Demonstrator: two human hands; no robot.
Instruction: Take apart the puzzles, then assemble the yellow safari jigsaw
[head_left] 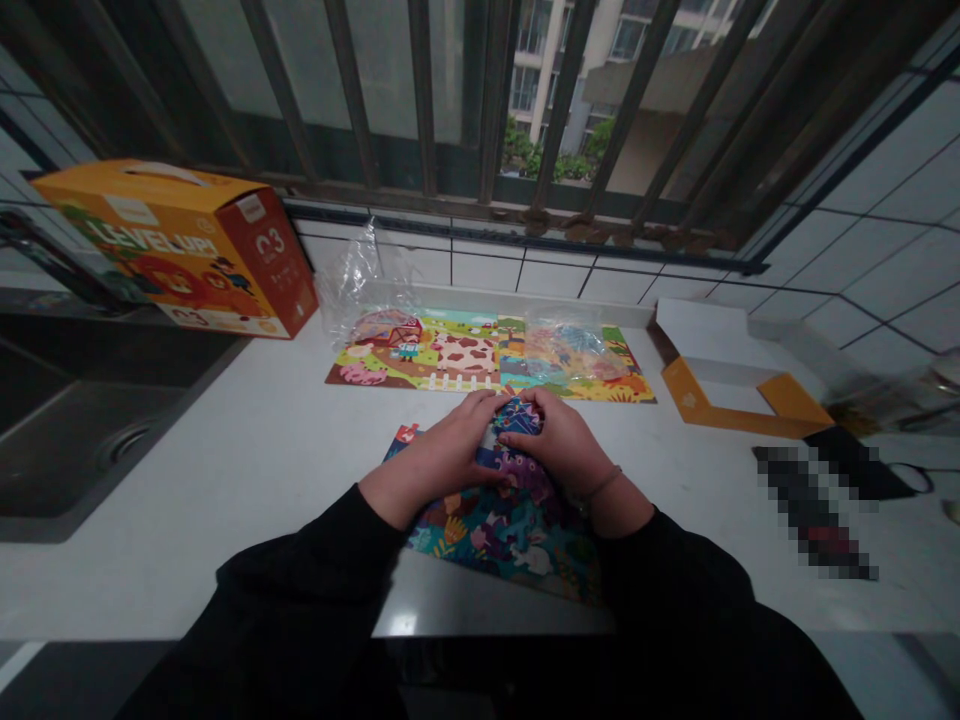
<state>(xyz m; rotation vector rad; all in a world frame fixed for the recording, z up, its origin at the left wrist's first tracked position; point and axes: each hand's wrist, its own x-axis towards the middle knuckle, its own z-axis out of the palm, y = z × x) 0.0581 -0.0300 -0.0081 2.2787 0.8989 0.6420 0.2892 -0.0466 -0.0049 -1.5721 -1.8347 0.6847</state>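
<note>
My left hand (439, 455) and my right hand (559, 445) meet over a colourful jigsaw puzzle (502, 530) lying on the white counter (262, 450) close to me. The fingers of both hands are pinched together on a small blue patterned puzzle piece (516, 415) at the puzzle's far edge. Beyond my hands lies a finished farm-scene puzzle (465, 360) with a cow and a barn on it. A clear plastic bag (574, 345) rests on its right part.
An orange puzzle box (187, 245) lies at the back left. A dark sink (82, 440) is on the left. An open orange-and-white box lid (731, 385) sits at the right, with dark objects (855, 465) beyond it. Crumpled clear plastic (352, 275) stands by the tiled wall under a barred window.
</note>
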